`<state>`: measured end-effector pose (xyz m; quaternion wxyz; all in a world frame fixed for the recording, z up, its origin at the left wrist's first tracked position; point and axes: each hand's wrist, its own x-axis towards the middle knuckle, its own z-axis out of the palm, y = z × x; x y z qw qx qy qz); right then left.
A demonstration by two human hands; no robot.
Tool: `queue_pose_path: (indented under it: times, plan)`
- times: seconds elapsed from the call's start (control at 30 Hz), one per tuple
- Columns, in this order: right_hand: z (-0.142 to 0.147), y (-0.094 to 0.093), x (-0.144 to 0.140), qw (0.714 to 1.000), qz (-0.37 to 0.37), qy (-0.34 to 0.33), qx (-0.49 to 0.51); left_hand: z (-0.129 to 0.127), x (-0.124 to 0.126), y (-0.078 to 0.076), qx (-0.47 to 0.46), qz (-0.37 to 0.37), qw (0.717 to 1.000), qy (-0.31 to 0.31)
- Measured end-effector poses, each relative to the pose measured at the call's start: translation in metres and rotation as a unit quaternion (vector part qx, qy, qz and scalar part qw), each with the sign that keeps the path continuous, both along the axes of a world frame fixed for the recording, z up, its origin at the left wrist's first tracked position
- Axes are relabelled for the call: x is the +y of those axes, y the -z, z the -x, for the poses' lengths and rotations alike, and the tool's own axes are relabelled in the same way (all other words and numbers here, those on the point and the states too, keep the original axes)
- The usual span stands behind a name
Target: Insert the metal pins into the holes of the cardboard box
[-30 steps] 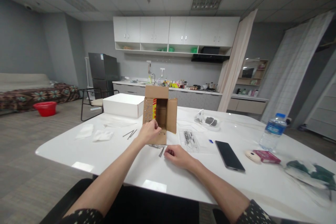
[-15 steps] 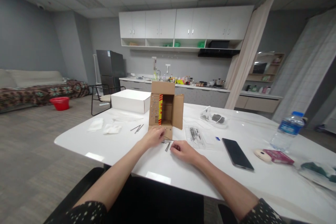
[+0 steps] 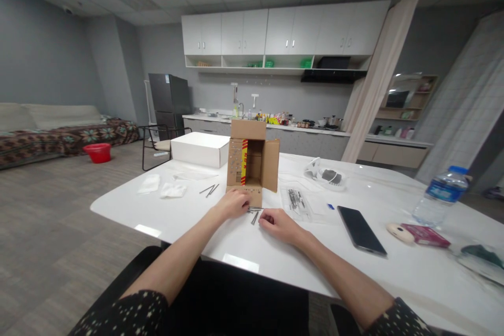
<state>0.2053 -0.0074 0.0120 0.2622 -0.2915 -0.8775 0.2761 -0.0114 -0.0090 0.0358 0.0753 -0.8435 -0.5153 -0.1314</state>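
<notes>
My left hand [image 3: 235,202] is closed, palm down, over the front flap of an upright open cardboard box [image 3: 270,167]. Its fingertips are hidden, close to several thin metal pieces like nails or screws [image 3: 254,218] on the white table. My right hand [image 3: 275,223] rests on the tabletop just right of those pieces, fingers curled in; whether anything is inside cannot be made out. Further left lie a few more long metal nails or screws [image 3: 210,189]. Small metal bits [image 3: 235,155] dot the box's left flap.
A white box [image 3: 200,150] stands behind on the left, near white tissues [image 3: 173,190]. To the right are a clear plastic pack of dark bits [image 3: 297,203], a phone [image 3: 361,231], a maroon packet [image 3: 429,235] and a water bottle [image 3: 443,197]. White safety goggles [image 3: 313,167] lie farther back.
The whole view has shifted slightly, so everything sits a little farther right. Both hands keep nearly the same place beside the metal pieces, with only slight finger movement.
</notes>
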Motion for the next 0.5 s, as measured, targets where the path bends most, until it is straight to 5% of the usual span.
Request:
queue_pose_path:
  times: [0.5]
  plan:
    - [-0.001, 0.005, 0.003, 1.000, -0.011, 0.000, -0.004, -0.013, 0.016, 0.000, 0.088, -0.102, 0.987, -0.087]
